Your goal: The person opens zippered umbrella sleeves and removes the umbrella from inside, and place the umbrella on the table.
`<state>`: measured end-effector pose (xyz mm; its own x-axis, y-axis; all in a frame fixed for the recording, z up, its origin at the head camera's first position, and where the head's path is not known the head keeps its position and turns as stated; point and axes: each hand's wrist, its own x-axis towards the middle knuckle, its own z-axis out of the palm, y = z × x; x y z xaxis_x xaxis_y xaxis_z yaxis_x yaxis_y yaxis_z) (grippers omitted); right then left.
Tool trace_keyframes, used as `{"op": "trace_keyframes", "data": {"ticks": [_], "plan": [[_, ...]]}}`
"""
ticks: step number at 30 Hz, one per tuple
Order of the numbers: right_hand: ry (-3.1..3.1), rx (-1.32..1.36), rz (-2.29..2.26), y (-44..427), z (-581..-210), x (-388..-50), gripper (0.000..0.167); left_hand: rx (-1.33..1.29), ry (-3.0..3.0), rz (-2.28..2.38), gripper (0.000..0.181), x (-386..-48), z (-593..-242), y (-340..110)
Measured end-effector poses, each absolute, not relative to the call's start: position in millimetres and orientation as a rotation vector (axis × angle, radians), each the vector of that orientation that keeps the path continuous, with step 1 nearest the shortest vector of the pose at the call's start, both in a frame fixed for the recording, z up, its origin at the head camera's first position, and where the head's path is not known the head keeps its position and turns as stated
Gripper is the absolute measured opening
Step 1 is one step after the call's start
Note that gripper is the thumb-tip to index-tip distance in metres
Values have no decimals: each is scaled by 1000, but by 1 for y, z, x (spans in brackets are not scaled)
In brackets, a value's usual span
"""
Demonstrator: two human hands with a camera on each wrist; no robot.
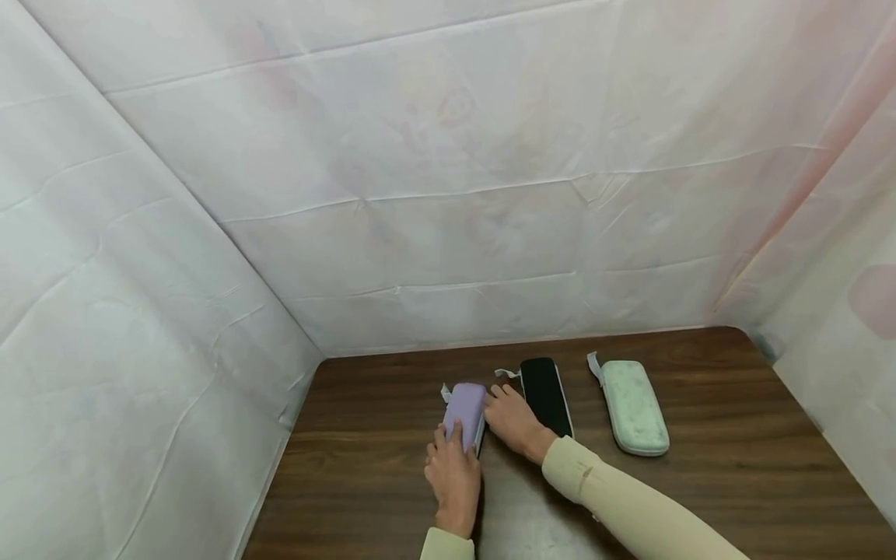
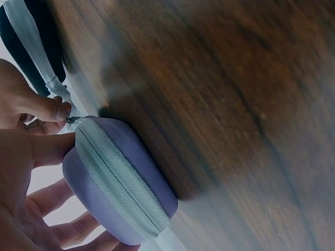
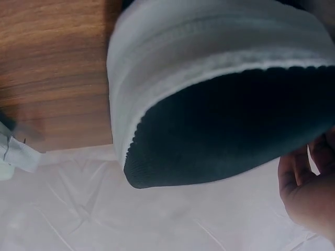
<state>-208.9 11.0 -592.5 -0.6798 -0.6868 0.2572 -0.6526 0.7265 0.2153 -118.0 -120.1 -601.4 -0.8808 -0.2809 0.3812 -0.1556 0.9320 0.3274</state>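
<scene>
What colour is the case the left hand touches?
The case is light purple, clearest in the head view.

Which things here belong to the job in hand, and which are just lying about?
In the job:
purple case
its zipper
left hand, gripping the case
right hand, pinching at the zipper's end

Apparently lying about, not held:
black case
pale green case

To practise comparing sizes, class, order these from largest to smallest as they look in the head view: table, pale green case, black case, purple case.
1. Table
2. Pale green case
3. Black case and purple case, unranked: they look close, and the right arm and left hand partly cover them.
</scene>
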Motion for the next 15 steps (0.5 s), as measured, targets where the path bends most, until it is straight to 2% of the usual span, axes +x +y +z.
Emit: {"op": "trace_keyframes", "data": {"ticks": [10, 15], "plan": [[-2608, 1099, -181, 7, -593, -200, 7, 330, -2674, -380, 54, -119, -601, -119], [-2617, 1099, -179, 6, -595, -196, 10, 212, -2692, -320, 57, -116, -600, -126]]}}
